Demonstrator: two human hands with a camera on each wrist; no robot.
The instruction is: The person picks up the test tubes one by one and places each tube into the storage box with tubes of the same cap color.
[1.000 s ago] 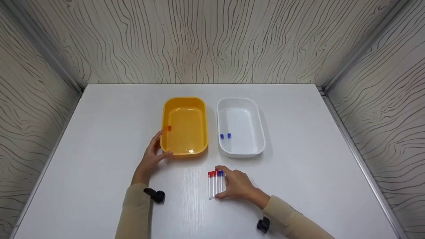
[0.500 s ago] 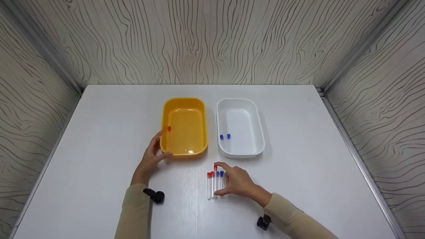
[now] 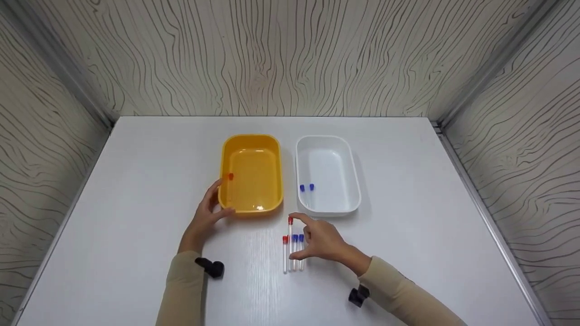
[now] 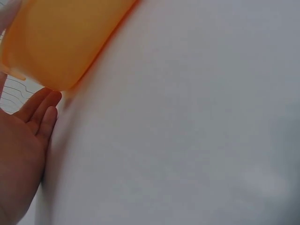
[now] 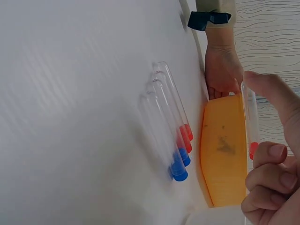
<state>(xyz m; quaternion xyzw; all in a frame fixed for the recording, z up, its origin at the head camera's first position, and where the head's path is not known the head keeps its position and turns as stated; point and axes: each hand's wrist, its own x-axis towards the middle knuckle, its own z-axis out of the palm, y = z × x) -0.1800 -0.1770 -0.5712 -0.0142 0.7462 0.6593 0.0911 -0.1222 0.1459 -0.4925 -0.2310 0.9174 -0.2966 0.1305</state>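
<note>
My right hand pinches a clear red-capped test tube end to end, index finger at the cap and thumb at the base. In the right wrist view this test tube is above the table. Beneath it lie two red-capped test tubes and two blue-capped test tubes, side by side. My left hand holds the near-left corner of the yellow tray, thumb at the front rim and fingers along the outer left wall. In the left wrist view, several fingers show beside the tray's wall.
One red-capped tube lies along the left inside the yellow tray. To its right stands a white tray with two blue-capped tubes in its near-left corner. Patterned panels border the white table at the back and sides.
My right hand has lifted the red-capped test tube out of the row, moving it slightly forward and left. My left hand stays at the yellow tray.
</note>
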